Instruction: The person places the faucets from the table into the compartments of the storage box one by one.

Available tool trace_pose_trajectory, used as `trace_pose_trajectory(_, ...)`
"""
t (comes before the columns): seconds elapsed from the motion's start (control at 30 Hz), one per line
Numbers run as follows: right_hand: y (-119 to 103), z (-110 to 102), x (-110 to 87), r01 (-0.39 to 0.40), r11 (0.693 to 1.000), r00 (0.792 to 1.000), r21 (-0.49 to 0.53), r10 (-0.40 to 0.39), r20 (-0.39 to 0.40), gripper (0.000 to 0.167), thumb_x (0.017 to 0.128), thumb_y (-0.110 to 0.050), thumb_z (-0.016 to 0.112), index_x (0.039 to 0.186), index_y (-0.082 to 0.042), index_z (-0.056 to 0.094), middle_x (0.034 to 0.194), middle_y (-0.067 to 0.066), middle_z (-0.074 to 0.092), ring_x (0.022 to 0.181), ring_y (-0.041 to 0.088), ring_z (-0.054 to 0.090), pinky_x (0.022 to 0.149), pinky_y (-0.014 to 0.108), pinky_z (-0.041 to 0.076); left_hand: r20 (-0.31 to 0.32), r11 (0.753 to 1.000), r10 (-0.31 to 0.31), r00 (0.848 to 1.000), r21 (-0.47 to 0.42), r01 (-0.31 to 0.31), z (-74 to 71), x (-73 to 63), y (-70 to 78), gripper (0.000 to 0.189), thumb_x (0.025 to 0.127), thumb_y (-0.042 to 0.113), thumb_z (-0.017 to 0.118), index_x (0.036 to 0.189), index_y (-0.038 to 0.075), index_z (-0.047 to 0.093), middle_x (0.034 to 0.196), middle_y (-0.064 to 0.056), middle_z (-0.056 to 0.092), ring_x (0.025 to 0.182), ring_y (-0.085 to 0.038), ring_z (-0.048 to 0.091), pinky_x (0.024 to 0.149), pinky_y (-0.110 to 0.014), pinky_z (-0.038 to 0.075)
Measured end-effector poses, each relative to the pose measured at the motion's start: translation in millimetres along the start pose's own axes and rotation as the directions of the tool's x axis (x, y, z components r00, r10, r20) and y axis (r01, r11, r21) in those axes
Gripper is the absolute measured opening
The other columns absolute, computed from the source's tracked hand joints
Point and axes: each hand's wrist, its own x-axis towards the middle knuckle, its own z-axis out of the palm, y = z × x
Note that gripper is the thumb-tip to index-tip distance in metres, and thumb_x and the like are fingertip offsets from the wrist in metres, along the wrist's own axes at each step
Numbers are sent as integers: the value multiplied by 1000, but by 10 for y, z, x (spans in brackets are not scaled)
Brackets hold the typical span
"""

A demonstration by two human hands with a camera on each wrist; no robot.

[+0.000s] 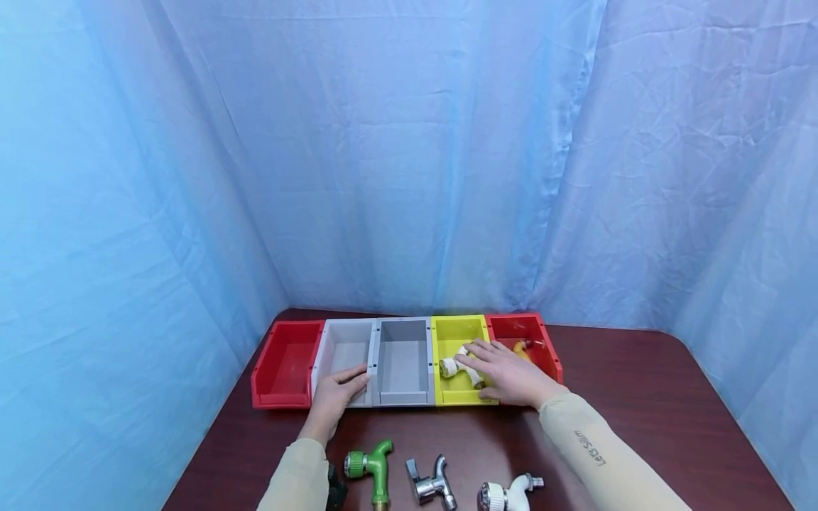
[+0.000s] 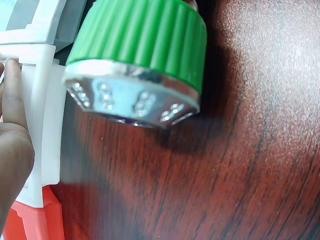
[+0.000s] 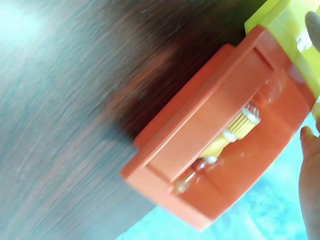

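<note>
My left hand (image 1: pixel 336 399) is at the front of the white bin (image 1: pixel 348 344), its fairly straight thumb and fingers reaching to the wall beside the grey bin (image 1: pixel 404 358). In the left wrist view a finger (image 2: pixel 14 95) lies against the white bin's rim. Spread over the yellow bin (image 1: pixel 460 326) is my right hand (image 1: pixel 514 376), fingers loosely bent above a white faucet (image 1: pixel 449 367) lying in that bin. The hand partly covers this faucet. To the right, the red bin (image 1: pixel 551 358) contains a yellow faucet (image 3: pixel 220 142).
Another red bin (image 1: pixel 287 362) ends the row on the left. Nearer me on the dark wooden table (image 1: pixel 639 397) lie a green faucet (image 1: pixel 377 472), a chrome faucet (image 1: pixel 432 486) and a second white faucet (image 1: pixel 517 493). Blue curtains (image 1: pixel 409 156) surround the table.
</note>
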Motion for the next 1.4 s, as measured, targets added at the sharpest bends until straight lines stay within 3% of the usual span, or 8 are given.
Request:
trace_pose_trajectory(0.27, 169, -92, -263, -139, 990, 988, -8, 138, -70, 72, 92, -43, 75, 154, -17, 48, 155, 14, 49, 147, 42, 38, 119, 63, 30, 3, 1000, 1, 1000, 1, -1, 0, 1, 0, 44, 94, 28, 76, 134, 10, 69, 142, -14, 61, 130, -26, 58, 98, -33, 55)
trace_pose_trajectory(0.43, 287, -124, -400, -215, 976, 973, 17, 216, -81, 69, 93, -41, 74, 153, -16, 50, 153, 16, 50, 145, 43, 39, 119, 62, 31, 2, 1000, 17, 1000, 10, -17, 0, -8, -8, 44, 95, 26, 75, 134, 9, 69, 141, -16, 61, 132, -28, 56, 98, -32, 56)
trace_pose_trajectory(0.77, 494, -79, -617, -224, 975, 958, -1, 220, -182, 63, 89, -29, 80, 145, -10, 58, 145, 21, 57, 137, 44, 49, 111, 62, 42, -6, 1000, 19, 1000, 8, -19, 14, -23, 15, 41, 95, 25, 75, 132, 8, 70, 140, -15, 62, 131, -27, 57, 97, -31, 56)
trace_pose_trajectory(0.97, 548, -66, -737, -255, 967, 946, -16, 246, -210, 67, 86, -27, 83, 146, -9, 57, 148, 24, 53, 137, 47, 47, 112, 64, 40, -2, 1000, 28, 1000, 7, -28, 14, -32, 12, 41, 95, 25, 75, 133, 8, 70, 140, -16, 62, 130, -26, 58, 97, -30, 56)
trace_pose_trajectory(1.07, 554, -61, -790, -325, 946, 925, 15, 321, -203, 69, 87, -27, 82, 148, -9, 55, 151, 25, 49, 138, 47, 46, 108, 63, 43, -1, 1000, 25, 1000, 19, -25, 12, -33, 8, 41, 95, 27, 75, 133, 10, 70, 141, -15, 62, 132, -28, 56, 98, -32, 56)
trace_pose_trajectory(1.27, 589, -63, -853, -476, 871, 851, 119, 490, -187, 68, 94, -29, 75, 152, -5, 48, 150, 27, 49, 130, 47, 54, 100, 64, 50, -3, 1000, 13, 1000, 28, -13, 3, -25, 2, 42, 96, 27, 74, 134, 12, 69, 143, -14, 61, 135, -29, 53, 100, -34, 55)
trace_pose_trajectory(1.33, 613, -66, -871, -498, 855, 835, 146, 518, -187, 67, 95, -28, 73, 151, -1, 48, 142, 28, 56, 121, 46, 60, 97, 63, 51, -5, 1000, 11, 1000, 24, -11, 4, -27, 1, 41, 96, 27, 74, 134, 12, 69, 143, -14, 60, 134, -27, 54, 99, -32, 55)
trace_pose_trajectory(1.4, 637, -70, -892, -516, 837, 821, 182, 543, -173, 63, 96, -26, 72, 148, 1, 49, 121, 25, 69, 101, 40, 67, 90, 59, 57, -5, 1000, 16, 1000, 6, -16, 8, -29, -2, 41, 95, 25, 74, 134, 10, 69, 143, -15, 60, 130, -24, 57, 97, -30, 56)
